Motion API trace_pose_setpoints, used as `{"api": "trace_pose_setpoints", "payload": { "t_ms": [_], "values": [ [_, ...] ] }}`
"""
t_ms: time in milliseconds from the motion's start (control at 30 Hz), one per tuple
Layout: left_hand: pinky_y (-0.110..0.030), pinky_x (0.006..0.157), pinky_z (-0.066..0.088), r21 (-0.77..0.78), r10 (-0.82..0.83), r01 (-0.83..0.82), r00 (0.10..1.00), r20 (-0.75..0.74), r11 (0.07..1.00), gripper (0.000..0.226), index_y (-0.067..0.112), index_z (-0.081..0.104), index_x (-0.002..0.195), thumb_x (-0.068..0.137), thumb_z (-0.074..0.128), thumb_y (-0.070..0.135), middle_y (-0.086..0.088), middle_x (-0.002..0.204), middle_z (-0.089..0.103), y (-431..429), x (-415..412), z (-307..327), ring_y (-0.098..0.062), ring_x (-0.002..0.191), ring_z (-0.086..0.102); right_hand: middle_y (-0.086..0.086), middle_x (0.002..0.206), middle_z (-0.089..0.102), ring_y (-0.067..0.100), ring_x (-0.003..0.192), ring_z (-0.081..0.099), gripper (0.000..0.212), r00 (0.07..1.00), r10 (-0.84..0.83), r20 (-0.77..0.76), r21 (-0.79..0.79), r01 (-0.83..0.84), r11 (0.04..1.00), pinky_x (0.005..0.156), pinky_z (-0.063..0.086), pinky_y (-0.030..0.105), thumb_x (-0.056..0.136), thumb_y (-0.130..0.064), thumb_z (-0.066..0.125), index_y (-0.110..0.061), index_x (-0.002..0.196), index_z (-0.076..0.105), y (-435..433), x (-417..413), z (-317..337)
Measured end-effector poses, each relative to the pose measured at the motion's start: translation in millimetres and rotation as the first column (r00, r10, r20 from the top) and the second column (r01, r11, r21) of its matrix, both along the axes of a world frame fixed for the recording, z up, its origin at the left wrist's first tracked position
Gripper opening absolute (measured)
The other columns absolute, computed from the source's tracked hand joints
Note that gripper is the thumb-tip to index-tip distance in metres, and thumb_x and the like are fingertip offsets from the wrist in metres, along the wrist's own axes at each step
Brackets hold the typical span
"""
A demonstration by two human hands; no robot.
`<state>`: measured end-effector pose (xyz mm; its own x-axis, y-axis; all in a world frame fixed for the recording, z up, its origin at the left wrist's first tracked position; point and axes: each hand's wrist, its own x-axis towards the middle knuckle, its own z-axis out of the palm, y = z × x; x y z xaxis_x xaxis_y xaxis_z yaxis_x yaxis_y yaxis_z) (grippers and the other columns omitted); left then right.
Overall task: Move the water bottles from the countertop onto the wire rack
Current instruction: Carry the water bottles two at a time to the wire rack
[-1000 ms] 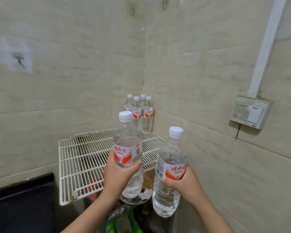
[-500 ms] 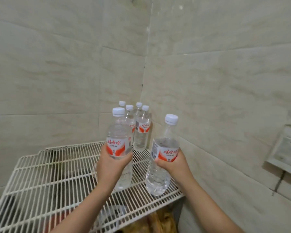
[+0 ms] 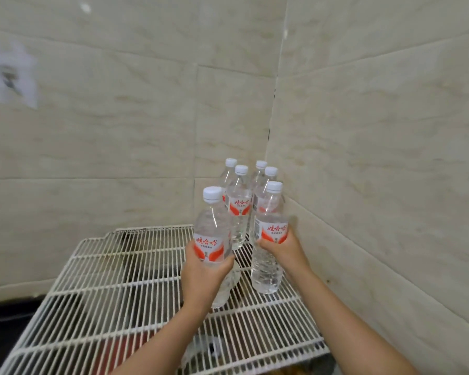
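Observation:
I grip one clear water bottle in each hand over the white wire rack [image 3: 114, 290]. My left hand [image 3: 201, 277] holds the left bottle [image 3: 211, 234] round its red and white label; its base is at the rack wires. My right hand [image 3: 284, 250] holds the right bottle [image 3: 268, 269] by the label, its base on or just above the rack. Both are upright with white caps. Several more bottles [image 3: 238, 204] stand in the rack's back corner, right behind the held ones.
Beige tiled walls [image 3: 377, 158] meet in a corner right behind the bottles; the right wall runs close along the rack's right edge. A dark countertop [image 3: 8, 318] shows at lower left. Dim objects lie under the rack wires.
Both hands have carried their bottles forward and down over the rack, closer to the group in the corner. The view has moved nearer the rack.

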<state>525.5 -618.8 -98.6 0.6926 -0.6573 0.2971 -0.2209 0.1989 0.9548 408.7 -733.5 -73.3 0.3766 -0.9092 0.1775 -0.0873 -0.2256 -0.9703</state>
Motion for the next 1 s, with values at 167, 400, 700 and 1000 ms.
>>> {"api": "trace_pose_setpoints", "payload": {
  "t_ms": [167,400,700,1000],
  "values": [
    [-0.009,0.06,0.043,0.035,-0.011,0.008,0.998,0.067,0.999,0.063,0.028,0.039,0.111,0.064,0.08,0.017,0.016,0.092,0.053,-4,-6,-2,0.004,0.082,0.055,-0.004,0.107,0.054,-0.006,0.078,0.05,0.065,0.998,0.048,-0.035,-0.049,-0.05,0.998,0.047,0.046,0.004,0.075,-0.012,0.071,-0.017,0.13,0.036,0,-6,-10],
    [-0.021,0.084,0.045,0.178,-0.301,0.285,0.952,0.065,0.942,0.08,0.037,0.029,0.121,0.063,0.078,0.011,0.016,0.109,0.052,11,15,2,-0.001,0.097,0.055,-0.005,0.106,0.056,0.015,0.096,0.06,0.077,0.993,-0.087,-0.083,-0.099,0.079,0.992,0.079,0.051,0.028,0.059,-0.018,0.083,-0.022,0.122,0.037,-2,-11,-39],
    [-0.013,0.065,0.049,0.196,-0.157,0.129,0.979,0.133,0.972,0.067,0.022,0.041,0.116,0.063,0.078,0.006,0.011,0.095,0.057,-33,2,12,0.002,0.085,0.057,-0.008,0.098,0.06,0.012,0.092,0.06,0.065,0.994,-0.085,-0.065,-0.101,0.078,0.992,0.072,0.05,0.024,0.064,-0.013,0.08,-0.021,0.117,0.045,-30,-5,-29],
    [-0.013,0.073,0.052,0.138,-0.059,0.047,0.995,0.085,0.989,0.077,0.031,0.038,0.118,0.057,0.083,0.017,0.019,0.097,0.057,-112,-10,3,0.006,0.088,0.057,-0.005,0.103,0.065,0.017,0.096,0.064,0.071,0.997,-0.052,0.053,0.013,0.051,0.999,0.085,0.055,0.044,0.058,-0.012,0.083,-0.033,0.114,0.045,-73,5,-28]
  ]
}}
